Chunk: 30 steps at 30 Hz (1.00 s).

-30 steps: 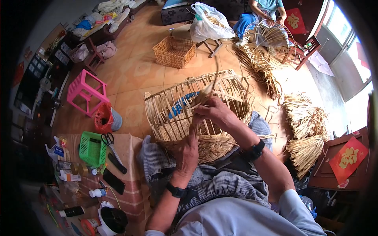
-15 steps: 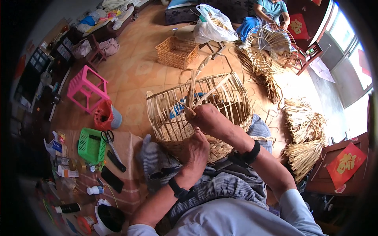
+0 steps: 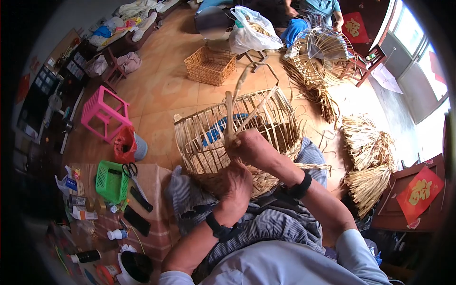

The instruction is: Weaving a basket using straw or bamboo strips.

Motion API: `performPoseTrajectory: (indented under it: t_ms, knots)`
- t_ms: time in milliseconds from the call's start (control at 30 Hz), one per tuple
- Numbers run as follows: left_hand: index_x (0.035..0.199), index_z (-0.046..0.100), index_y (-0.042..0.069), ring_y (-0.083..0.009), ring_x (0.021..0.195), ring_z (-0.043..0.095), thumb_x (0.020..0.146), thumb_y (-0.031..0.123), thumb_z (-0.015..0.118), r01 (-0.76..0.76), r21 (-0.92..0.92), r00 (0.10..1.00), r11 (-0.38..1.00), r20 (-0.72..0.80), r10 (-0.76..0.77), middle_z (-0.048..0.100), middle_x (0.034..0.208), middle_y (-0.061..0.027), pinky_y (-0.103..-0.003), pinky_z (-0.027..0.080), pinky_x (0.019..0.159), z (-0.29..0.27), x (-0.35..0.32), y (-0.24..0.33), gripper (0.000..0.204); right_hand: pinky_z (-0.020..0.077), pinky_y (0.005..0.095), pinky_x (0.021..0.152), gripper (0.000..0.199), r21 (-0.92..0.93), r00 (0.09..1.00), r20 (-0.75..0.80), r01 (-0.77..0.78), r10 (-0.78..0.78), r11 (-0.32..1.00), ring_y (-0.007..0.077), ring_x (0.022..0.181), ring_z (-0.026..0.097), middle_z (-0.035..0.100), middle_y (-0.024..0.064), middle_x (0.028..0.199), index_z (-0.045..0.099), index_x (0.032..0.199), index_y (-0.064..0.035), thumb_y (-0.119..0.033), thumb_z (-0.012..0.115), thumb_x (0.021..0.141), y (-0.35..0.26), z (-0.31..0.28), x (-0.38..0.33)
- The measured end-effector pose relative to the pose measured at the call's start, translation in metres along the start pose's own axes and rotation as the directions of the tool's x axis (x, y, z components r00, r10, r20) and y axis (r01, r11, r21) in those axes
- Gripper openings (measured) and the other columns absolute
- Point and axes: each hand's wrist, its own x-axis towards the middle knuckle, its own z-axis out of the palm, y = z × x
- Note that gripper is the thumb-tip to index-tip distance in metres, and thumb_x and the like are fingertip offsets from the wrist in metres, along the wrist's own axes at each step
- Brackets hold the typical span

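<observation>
A partly woven straw basket (image 3: pixel 194 142) lies across my lap, its pale slats standing up around a blue thing (image 3: pixel 217 130) seen inside. My right hand (image 3: pixel 256 148) is closed at the basket's near side around the foot of a thick straw strand (image 3: pixel 230 107), which stands up past the rim. Just below it, my left hand (image 3: pixel 237 183) presses against the woven band (image 3: pixel 266 180) with its fingers bent together; what they pinch is hidden. A looped strand (image 3: pixel 273 71) arches over the far rim. Another straw end (image 3: pixel 313 167) sticks out to the right.
Straw bundles (image 3: pixel 368 147) lie at right. Left, a cloth-covered surface (image 3: pixel 159 209) bears scissors (image 3: pixel 130 171), a green basket (image 3: pixel 111 179) and bottles. Beyond are a red-lined bin (image 3: pixel 137 146), a pink stool (image 3: pixel 102 111), a wicker basket (image 3: pixel 209 66) and a person (image 3: pixel 323 9) with a round frame (image 3: pixel 325 52).
The straw strand at my right hand now stands straighter, and that hand has shifted slightly downward. My left hand stays in nearly the same place. Across the room, the other person's hand has moved off the frame.
</observation>
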Motion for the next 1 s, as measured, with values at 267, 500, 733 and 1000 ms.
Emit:
performPoseTrajectory:
  t_ms: [267, 500, 733, 1000]
  knots:
    - [0.103, 0.06, 0.0, -0.0252, 0.087, 0.062, 0.09, 0.009, 0.056, 0.125, -0.171, 0.992, 0.977, 0.055, -0.118, 0.061, 0.091, -0.0144, -0.04, 0.046, 0.075, 0.007, -0.005, 0.007, 0.016, 0.0553, 0.0405, 0.072, 0.013, 0.143, 0.989, 0.101, 0.091, -0.105, 0.986, 0.0351, 0.08, 0.071, 0.071, 0.0184, 0.085, 0.073, 0.099, -0.0027, -0.011, 0.071, 0.089, 0.003, 0.009, 0.007]
    - [0.11, 0.062, 0.003, -0.0219, 0.088, 0.062, 0.087, 0.014, 0.059, 0.033, -0.092, 0.97, 0.995, 0.243, -0.01, 0.06, 0.092, -0.0102, -0.036, 0.047, 0.078, 0.01, -0.003, 0.005, 0.026, 0.0545, 0.0453, 0.063, 0.01, -0.116, 0.983, -0.09, 0.151, -0.161, 0.982, 0.0408, 0.075, 0.069, 0.067, 0.0199, 0.074, 0.071, 0.089, -0.0052, -0.006, 0.069, 0.079, 0.004, 0.013, -0.009]
    - [0.104, 0.065, -0.003, -0.0393, 0.093, 0.066, 0.086, 0.001, 0.057, 0.117, -0.792, 0.97, 0.599, -0.039, -0.24, 0.066, 0.097, -0.0222, -0.045, 0.051, 0.081, 0.036, -0.003, -0.008, 0.02, 0.0491, 0.0456, 0.059, 0.013, -0.492, 0.936, -0.169, 0.191, -0.309, 0.849, 0.0338, 0.068, 0.067, 0.065, 0.0146, 0.079, 0.065, 0.1, -0.007, -0.013, 0.063, 0.088, -0.003, 0.032, -0.028]
    - [0.098, 0.067, -0.002, -0.0433, 0.093, 0.065, 0.08, -0.006, 0.06, 0.045, -0.869, 0.967, 0.493, -0.085, -0.238, 0.066, 0.092, -0.0229, -0.049, 0.052, 0.08, 0.034, -0.005, -0.018, 0.019, 0.051, 0.0504, 0.062, 0.018, -0.274, 0.995, -0.058, 0.062, -0.081, 0.96, 0.0419, 0.074, 0.067, 0.065, 0.0197, 0.084, 0.056, 0.104, -0.0024, -0.008, 0.061, 0.087, 0.0, 0.028, -0.025]
